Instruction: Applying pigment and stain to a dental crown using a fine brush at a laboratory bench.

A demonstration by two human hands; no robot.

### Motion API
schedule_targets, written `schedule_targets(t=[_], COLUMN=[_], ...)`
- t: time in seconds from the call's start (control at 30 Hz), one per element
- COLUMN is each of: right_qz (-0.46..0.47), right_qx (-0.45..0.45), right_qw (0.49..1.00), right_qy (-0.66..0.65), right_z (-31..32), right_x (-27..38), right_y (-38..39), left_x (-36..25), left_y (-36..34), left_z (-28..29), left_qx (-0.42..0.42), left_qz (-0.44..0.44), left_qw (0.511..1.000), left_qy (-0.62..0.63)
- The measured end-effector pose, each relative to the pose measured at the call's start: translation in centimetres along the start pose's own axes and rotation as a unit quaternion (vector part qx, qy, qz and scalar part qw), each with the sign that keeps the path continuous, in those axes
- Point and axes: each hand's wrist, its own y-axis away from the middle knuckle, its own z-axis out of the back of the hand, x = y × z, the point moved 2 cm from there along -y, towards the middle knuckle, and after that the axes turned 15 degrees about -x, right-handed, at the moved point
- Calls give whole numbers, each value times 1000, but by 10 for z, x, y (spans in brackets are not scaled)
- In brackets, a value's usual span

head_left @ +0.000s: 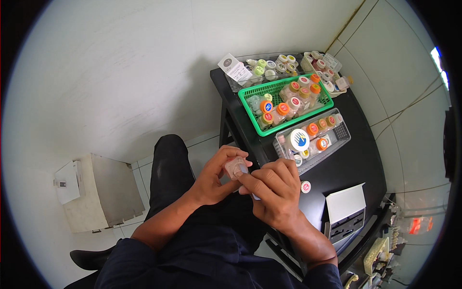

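Observation:
My left hand (215,177) is wrapped round a small translucent jar (233,166) with a pinkish tint, held above my lap with its top toward me. My right hand (275,191) meets it from the right, a fingertip pressed at the jar's top. The other right fingers are curled, and a sliver of something pale bluish shows beneath them; its kind is hidden. Close to my right hand, a small white cap (305,187) with a red label lies on the black table (355,149).
A green basket (254,124) and a clear tray (315,166) hold jars with orange and white lids. More white-lidded jars (281,67) stand behind. A black and white open case (345,207) lies at the right. A box-like cabinet (115,192) is at the left wall.

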Motion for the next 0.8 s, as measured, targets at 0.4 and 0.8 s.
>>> schedule_targets(t=[0.4, 0.8], right_qz=[-9, -12], right_qx=[-23, 4], right_qw=[998, 999], right_qy=[-63, -37], right_z=[0, -8], right_x=[0, 2], right_y=[-1, 3], left_x=[5, 11], left_y=[2, 4], left_z=[-6, 0], left_qx=[-20, -25], left_qz=[-37, -38], left_qw=[999, 999], left_qy=[16, 21])
